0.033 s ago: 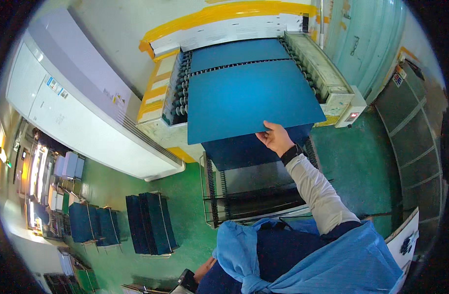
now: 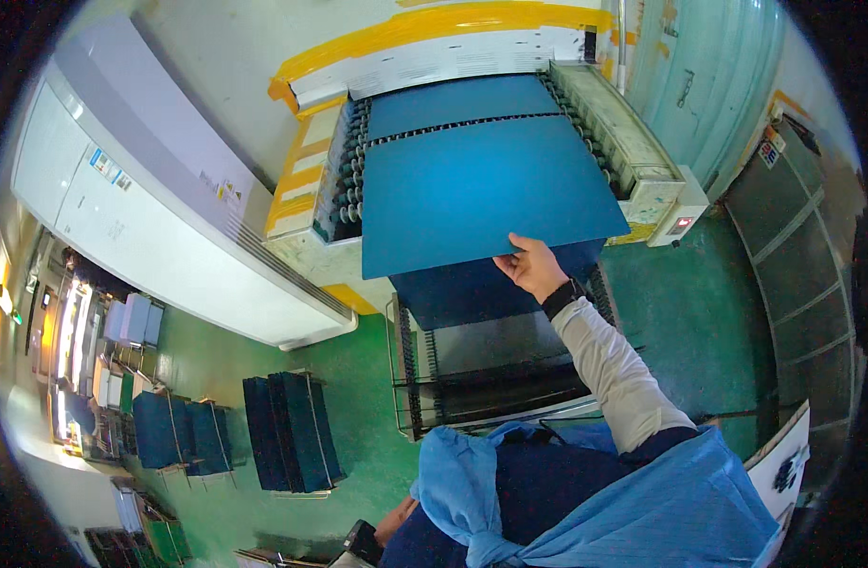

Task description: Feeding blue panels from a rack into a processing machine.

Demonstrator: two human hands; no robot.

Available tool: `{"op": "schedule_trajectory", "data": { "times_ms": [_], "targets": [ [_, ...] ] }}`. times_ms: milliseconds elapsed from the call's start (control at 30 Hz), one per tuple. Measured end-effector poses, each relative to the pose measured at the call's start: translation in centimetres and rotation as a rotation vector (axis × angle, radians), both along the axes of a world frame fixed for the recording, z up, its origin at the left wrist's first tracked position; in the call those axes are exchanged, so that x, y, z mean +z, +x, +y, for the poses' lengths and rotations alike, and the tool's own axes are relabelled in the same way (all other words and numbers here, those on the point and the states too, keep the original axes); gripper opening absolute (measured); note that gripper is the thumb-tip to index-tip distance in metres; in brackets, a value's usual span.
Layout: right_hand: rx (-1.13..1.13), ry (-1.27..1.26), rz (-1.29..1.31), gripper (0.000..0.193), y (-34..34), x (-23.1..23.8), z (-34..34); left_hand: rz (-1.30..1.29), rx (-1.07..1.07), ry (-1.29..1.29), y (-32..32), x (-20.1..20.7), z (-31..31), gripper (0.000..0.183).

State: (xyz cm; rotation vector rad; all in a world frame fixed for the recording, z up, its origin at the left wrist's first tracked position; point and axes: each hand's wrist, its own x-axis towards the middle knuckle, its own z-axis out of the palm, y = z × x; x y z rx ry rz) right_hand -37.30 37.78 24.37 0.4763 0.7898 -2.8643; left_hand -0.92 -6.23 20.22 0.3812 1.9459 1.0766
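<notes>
My right hand (image 2: 531,268) grips the near edge of a large blue sheet (image 2: 481,189), thumb on top. The sheet lies flat on the roller bed of a conveyor machine (image 2: 344,180) and juts out toward me. A second blue sheet (image 2: 462,102) lies farther back on the rollers. Under my hand, another blue sheet (image 2: 472,295) rests on top of a wire rack cart (image 2: 491,398). My left hand (image 2: 394,523) shows only partly at the bottom edge, next to a small black object (image 2: 363,541); its grip is hidden.
A long white cabinet (image 2: 140,218) runs along the left. Stacks of blue sheets (image 2: 287,431) stand on low carts on the green floor (image 2: 358,360), with more stacks (image 2: 178,426) farther left. A small control box (image 2: 680,222) sits at the machine's right corner.
</notes>
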Motion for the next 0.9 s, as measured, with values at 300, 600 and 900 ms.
{"op": "schedule_trajectory", "data": {
  "times_ms": [300, 600, 900],
  "targets": [
    [-0.007, -0.005, -0.013, 0.012, -1.1, -0.5, 0.2, -0.014, 0.002, -0.003, -0.2, 0.0, -0.1, 0.056],
    [0.029, 0.049, 0.036, 0.014, -1.2, -0.2, 0.2, -0.019, 0.003, -0.006, -0.1, 0.1, -0.2, 0.056],
    [0.003, 0.04, -0.025, 0.013, -2.0, 0.0, 0.3, -0.018, 0.007, -0.008, -0.2, 0.3, -0.1, 0.057]
  ]
}}
